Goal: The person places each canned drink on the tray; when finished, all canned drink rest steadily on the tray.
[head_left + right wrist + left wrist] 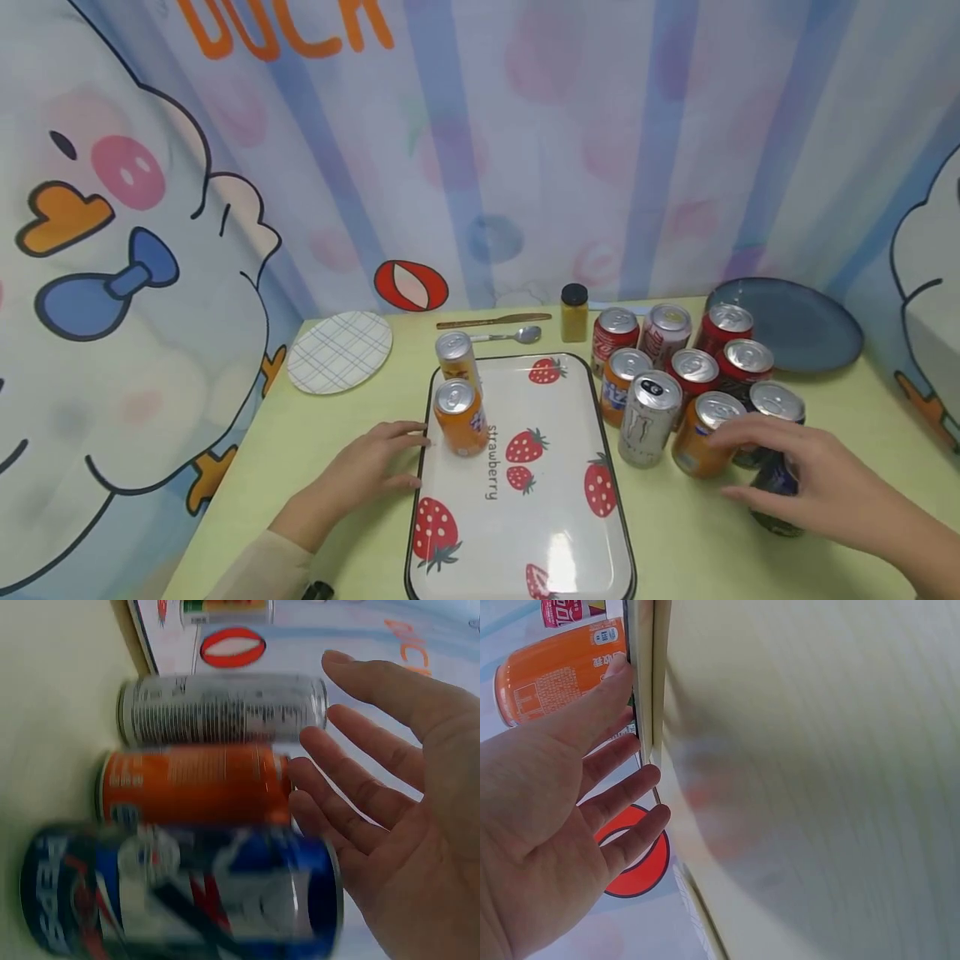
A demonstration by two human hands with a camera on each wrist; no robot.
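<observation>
My left hand (367, 467) is at the left edge of a white strawberry-print tray (555, 533), fingers spread and fingertips right at the rim. On the tray, near that hand, an orange soda can (461, 425) stands in front of a slimmer yellow-orange can (453, 358). My right hand (817, 483) hovers over the front of a group of cans, thumb and fingers apart, holding nothing. Nearest to it are an orange can (701, 442), a dark blue can (180, 892) partly hidden by the hand in the head view, and a silver-white can (648, 425).
Behind these stand several red cans (746, 358) and another orange can (622, 392). A blue-grey plate (817, 325) lies at the back right. Along the back are a yellow jar (574, 317), a spoon (525, 335), a knife (495, 320) and a checked plate (341, 354).
</observation>
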